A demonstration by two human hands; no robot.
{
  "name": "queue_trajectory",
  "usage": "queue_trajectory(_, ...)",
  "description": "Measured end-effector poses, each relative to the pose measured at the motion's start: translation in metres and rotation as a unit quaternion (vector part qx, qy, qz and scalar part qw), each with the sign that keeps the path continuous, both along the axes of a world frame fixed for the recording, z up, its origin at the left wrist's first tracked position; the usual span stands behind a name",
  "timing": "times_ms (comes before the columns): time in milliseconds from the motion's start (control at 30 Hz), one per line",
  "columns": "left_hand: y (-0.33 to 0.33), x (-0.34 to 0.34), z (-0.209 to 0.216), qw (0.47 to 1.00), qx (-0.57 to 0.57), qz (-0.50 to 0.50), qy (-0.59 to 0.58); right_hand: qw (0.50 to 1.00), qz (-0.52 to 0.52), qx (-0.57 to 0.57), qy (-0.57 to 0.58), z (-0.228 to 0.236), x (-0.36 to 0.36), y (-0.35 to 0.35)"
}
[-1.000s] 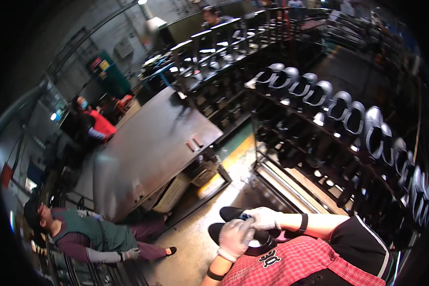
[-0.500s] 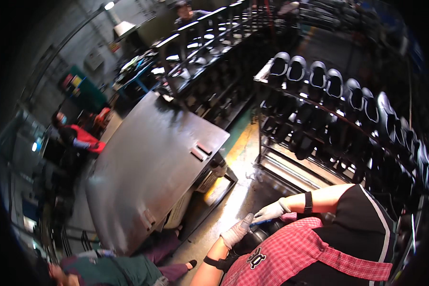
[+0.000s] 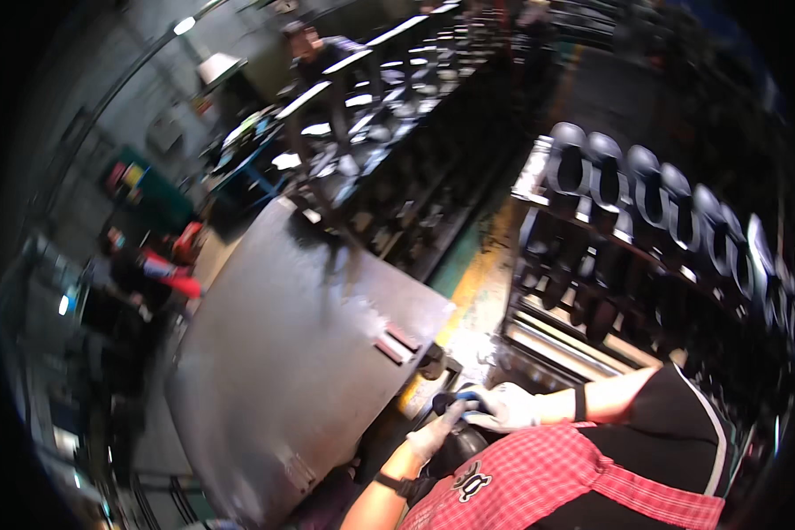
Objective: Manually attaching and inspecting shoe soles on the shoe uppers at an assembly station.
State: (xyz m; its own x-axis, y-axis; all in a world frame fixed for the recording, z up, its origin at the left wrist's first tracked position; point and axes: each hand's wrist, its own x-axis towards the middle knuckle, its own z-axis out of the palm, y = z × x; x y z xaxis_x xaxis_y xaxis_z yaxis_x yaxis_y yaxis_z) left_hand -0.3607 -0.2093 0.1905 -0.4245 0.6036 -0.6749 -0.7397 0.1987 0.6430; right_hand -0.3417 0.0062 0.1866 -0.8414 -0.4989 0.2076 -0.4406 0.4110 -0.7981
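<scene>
A shoe workshop or factory floor is indicated. Right of the broad metal-topped table (image 3: 300,371), dark shoes (image 3: 570,134) are ranked in rows on a tiered rack (image 3: 532,172), a yellow stripe (image 3: 477,281) being painted between; beyond the table, a long frame (image 3: 346,62) is crowded with blurred items, a person (image 3: 322,56) stationed behind.

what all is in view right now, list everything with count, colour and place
table: one, grey, centre-left
shoe rack: one, dark, right
shoes: many, black and grey, on the shoe rack
long rack: one, dark, beyond the table
co-workers: at least two, dark clothing, one with red, upper middle and left
cabinet: one, green, upper left
lamp: one, pale, top left
floor stripe: one, yellow, between table and shoe rack
glossy item: count unclear, black, at the hands
apron: one, red checked, on the wearer
left hand: one, pale-gloved, lower middle
right hand: one, pale-gloved, lower middle
</scene>
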Motion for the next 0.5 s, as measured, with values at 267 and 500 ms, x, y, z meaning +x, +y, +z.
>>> queue_trajectory(267,-0.005,-0.044,-0.093,0.973,-0.084,0.122,0.176,0.898,-0.320,0.088,0.289,0.092,-0.099,0.085)
queue_trajectory(500,-0.088,-0.085,-0.039,0.971,-0.130,0.113,0.164,0.716,-0.526,0.441,0.131,0.128,-0.196,0.216)
